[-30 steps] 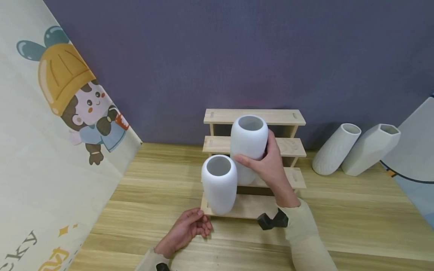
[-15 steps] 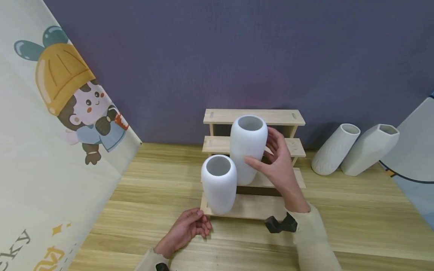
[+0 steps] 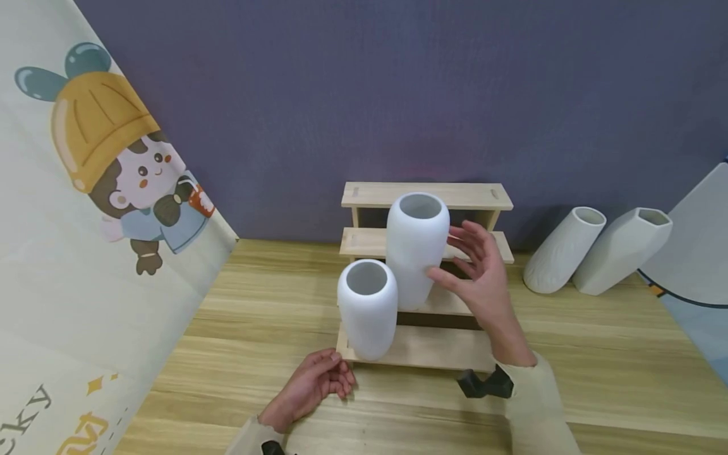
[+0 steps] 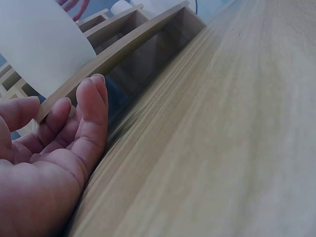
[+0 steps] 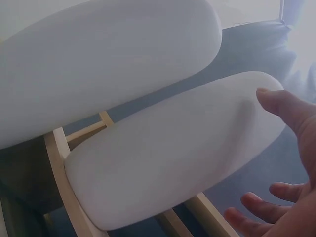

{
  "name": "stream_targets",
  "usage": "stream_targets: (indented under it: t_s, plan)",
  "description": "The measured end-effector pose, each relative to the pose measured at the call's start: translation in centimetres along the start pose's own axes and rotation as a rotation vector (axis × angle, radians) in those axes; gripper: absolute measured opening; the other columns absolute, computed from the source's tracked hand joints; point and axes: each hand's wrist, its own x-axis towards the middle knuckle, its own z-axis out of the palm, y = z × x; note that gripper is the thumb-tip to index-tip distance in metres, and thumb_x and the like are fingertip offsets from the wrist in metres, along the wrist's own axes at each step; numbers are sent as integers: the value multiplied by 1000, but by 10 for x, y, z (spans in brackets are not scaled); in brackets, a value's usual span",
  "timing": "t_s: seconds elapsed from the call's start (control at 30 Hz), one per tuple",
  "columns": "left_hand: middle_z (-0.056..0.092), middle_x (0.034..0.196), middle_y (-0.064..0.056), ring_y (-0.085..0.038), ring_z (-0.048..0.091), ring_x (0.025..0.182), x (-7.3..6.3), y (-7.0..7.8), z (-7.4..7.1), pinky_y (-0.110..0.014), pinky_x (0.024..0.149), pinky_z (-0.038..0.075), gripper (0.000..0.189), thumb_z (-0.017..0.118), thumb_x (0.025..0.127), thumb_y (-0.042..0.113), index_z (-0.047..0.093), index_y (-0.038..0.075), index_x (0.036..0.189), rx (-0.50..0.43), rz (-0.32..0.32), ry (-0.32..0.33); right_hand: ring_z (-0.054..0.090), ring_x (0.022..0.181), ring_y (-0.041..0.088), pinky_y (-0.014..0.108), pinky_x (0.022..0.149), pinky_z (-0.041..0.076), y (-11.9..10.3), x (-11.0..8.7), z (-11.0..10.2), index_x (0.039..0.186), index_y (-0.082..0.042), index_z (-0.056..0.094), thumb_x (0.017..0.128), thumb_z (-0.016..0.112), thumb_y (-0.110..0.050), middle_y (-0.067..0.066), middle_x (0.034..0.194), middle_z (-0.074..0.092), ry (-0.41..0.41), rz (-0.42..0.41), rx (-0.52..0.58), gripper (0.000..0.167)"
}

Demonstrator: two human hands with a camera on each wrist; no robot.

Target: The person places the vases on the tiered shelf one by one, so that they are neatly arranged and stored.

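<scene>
A wooden step shelf (image 3: 438, 346) stands on the table and bears two smooth white vases. The shorter-looking front vase (image 3: 368, 316) is upright at the left of the lowest step. Behind it, one step up, stands the rear vase (image 3: 418, 246). My right hand (image 3: 482, 278) is beside the rear vase with fingers spread; in the right wrist view the thumb (image 5: 284, 104) overlaps its upper end. At the front left corner of the lowest step, my left hand (image 3: 318, 382) pinches the board's edge between thumb and fingers, as the left wrist view shows.
Two more white vases, one textured and round-mouthed (image 3: 563, 253), one faceted (image 3: 622, 253), lean to the right of the shelf. A dark blue-grey panel (image 3: 421, 88) rises behind the wooden table (image 3: 227, 354). A pale panel with a cartoon figure (image 3: 136, 164) borders the left.
My right hand has let go of the rear vase and drawn back to the right, fingers opening. The vases stay in place, and my left hand keeps its hold on the shelf corner.
</scene>
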Motion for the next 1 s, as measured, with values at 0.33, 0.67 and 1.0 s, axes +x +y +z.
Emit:
stream_targets:
  t_s: [0.33, 0.67, 1.0]
  plan:
    - [75, 97, -2, -8, 72, 84, -10, 3, -6, -20, 72, 60, 34, 28, 110, 13, 61, 10, 101, -7, 8, -37, 51, 129, 6, 11, 103, 44, -1, -19, -8, 148, -20, 38, 82, 77, 4, 1, 145, 51, 66, -8, -27, 80]
    - [75, 97, -2, -8, 72, 84, -21, 5, -12, -20, 72, 60, 33, 29, 110, 13, 61, 9, 101, -5, -6, -58, 51, 128, 3, 9, 98, 45, 0, -37, -17, 148, -21, 37, 83, 79, -2, -2, 145, 51, 143, 51, -56, 80]
    - [75, 96, -1, -8, 71, 83, -33, 9, -15, -20, 72, 59, 33, 30, 110, 14, 61, 10, 100, 5, -33, -57, 53, 125, 3, 9, 95, 47, 2, -50, -25, 145, -20, 42, 82, 77, 4, -5, 141, 56, 222, 22, -37, 76]
